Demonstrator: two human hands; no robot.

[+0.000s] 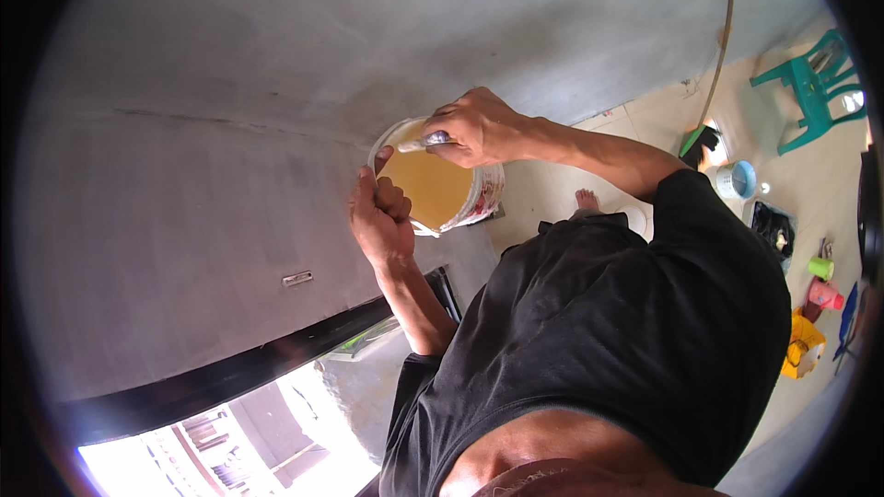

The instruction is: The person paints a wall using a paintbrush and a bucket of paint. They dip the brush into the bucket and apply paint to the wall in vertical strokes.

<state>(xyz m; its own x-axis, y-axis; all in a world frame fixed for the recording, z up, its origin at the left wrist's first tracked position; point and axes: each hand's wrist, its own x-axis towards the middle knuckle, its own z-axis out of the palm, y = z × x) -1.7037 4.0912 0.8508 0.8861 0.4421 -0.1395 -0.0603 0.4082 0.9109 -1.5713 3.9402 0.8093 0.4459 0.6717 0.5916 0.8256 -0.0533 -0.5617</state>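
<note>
A white plastic bucket (489,199) with printed sides is tilted in front of my chest, close to the grey wall. Yellowish liquid (431,186) covers the inside that I can see. My left hand (383,217) grips the bucket's near-left rim, thumb and a finger at the edge. Over the opening, my right hand (476,128) is closed around a tool (418,143) with a pale end and a shiny part. Most of the tool is hidden in the fist, so its exact kind cannot be told.
The grey wall (207,207) fills the left and top. Below it, a dark frame (228,359) borders a bright opening. On the tiled floor to the right stand a broom (697,141), a green plastic chair (811,93), a light-blue pail (735,179) and a black-lined bin (772,228).
</note>
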